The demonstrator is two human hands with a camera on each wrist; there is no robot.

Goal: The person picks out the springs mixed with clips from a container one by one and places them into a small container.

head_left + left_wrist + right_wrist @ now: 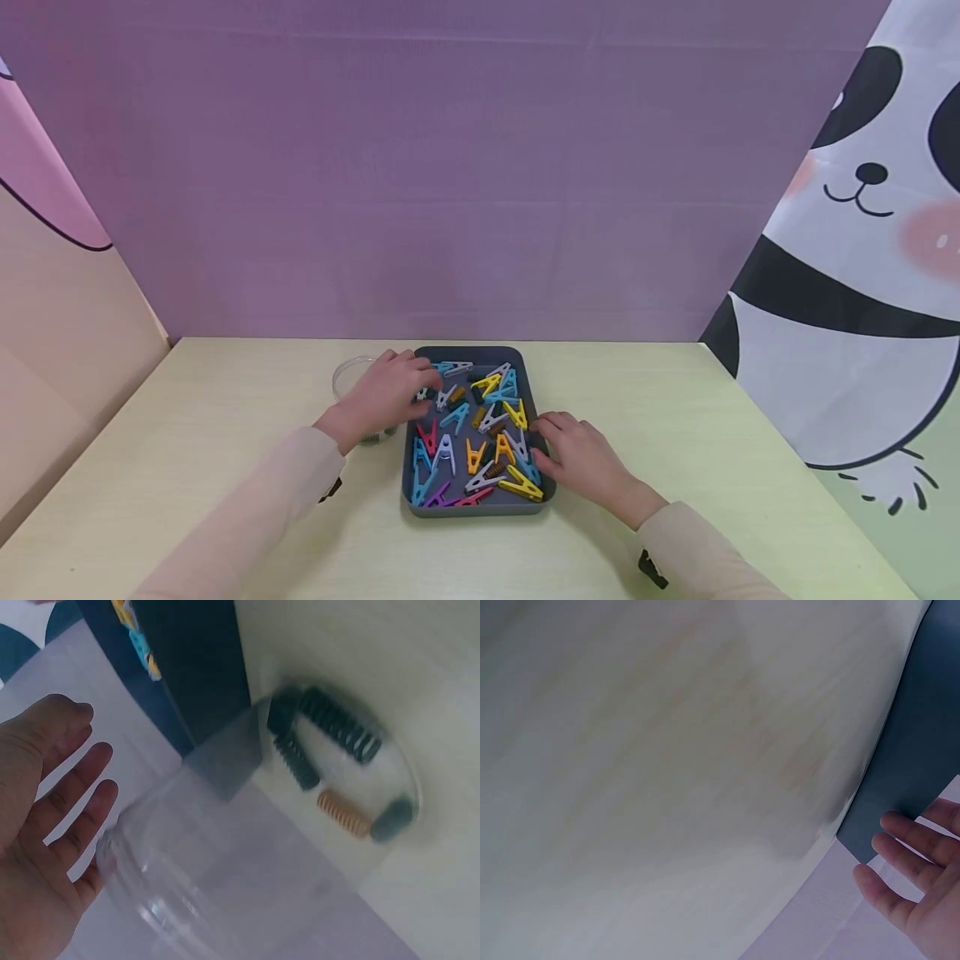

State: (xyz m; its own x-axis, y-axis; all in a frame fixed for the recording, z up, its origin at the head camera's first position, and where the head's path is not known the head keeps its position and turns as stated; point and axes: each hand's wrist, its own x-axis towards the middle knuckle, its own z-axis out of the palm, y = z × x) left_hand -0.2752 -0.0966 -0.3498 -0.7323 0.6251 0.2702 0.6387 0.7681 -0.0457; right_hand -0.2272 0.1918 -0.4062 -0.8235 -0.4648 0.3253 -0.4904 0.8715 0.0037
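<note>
A dark grey tray (480, 512) holds many colored plastic clips, among them a yellow clip (522, 486) and a blue clip (455, 416), mixed with small coil springs. Over the tray's upper left edge hovers my left hand (386, 392), its fingers spread and slightly bent, with nothing seen between them. Partly behind that hand stands a clear jar (347, 373). In the left wrist view several springs lie at the jar's bottom, including a dark spring (341, 724) and a copper-colored spring (343, 813). My right hand (581, 458) rests its loosely bent fingers against the tray's right side.
The pale wooden table (247, 417) extends on both sides of the tray. A purple backdrop (450, 183) rises at its far edge. On the right hangs a panel printed with a panda (847, 375).
</note>
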